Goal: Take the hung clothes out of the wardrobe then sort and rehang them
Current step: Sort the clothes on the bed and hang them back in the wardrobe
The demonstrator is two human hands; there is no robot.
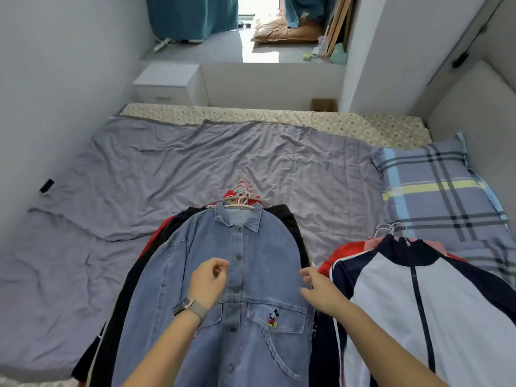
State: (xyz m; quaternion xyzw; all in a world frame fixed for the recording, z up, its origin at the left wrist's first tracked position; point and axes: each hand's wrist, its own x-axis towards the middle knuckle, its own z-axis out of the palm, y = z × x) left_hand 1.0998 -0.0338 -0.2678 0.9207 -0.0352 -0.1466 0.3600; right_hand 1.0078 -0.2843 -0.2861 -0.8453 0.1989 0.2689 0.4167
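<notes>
Denim tops the nearer pile: a blue denim shirt [223, 289] lies face up on its hanger, buttons upward, over a stack of dark and red garments [156, 247] whose hanger hooks [243, 191] bunch together beyond the collar. Laying them flat with hooks aligned probably keeps the pile easy to lift as one.

Over the shirt's button placket, the left hand [209, 280] hovers with fingers loosely curled and holding nothing, a metal-band watch [190, 307] on its wrist. Just to the right of it, the right hand [318, 289] reaches to the shirt's right edge, fingers bent at the seam; whether they pinch cloth or only touch it I cannot tell.

Further right of that hand sits a second pile, topped by a white and navy zip jacket [418, 297] over red and pink garments, its hooks pointing toward a plaid pillow [435, 191]. Two separate piles on the grey bed sheet [195, 157] suggest sorting is under way, with rehanging yet to come.
</notes>
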